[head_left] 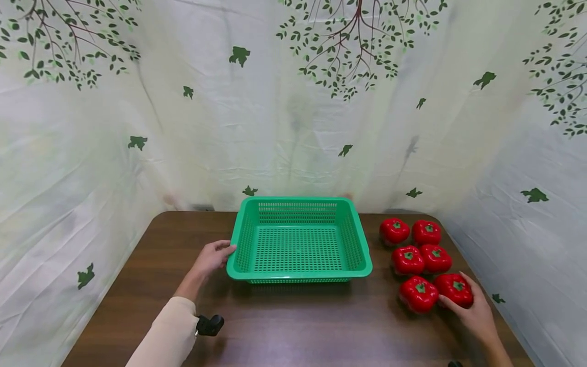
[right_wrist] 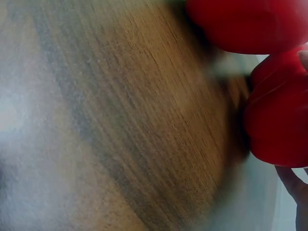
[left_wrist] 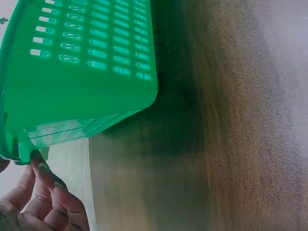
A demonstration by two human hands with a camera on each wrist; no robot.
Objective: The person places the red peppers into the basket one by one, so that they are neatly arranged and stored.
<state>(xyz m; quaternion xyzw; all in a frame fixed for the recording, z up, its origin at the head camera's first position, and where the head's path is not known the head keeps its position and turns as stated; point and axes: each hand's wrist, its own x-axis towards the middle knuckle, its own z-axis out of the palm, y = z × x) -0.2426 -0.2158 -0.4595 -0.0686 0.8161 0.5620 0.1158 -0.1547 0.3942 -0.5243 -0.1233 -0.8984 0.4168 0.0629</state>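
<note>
A green perforated plastic basket [head_left: 300, 277] stands on the table, its inside bare in the head view. My left hand [head_left: 214, 256] pinches the rim at its left side; the left wrist view shows fingers curled beneath the rim's corner [left_wrist: 21, 156]. At the table's right side, my right hand [head_left: 478, 313] grips a red bell pepper [head_left: 455, 289], thumb on its near left and fingers round its right. Another bell pepper [head_left: 419, 294] sits just left of it. In the right wrist view the gripped pepper [right_wrist: 281, 115] shows at the right edge, with fingers partly out of frame.
Behind the right hand, several more red bell peppers [head_left: 407, 260] sit in two columns near the right edge of the brown wooden table [head_left: 298, 326]. A pale curtain with a leaf print [head_left: 293, 127] encloses the back and sides. A black strap device [head_left: 210, 325] sits on the left wrist.
</note>
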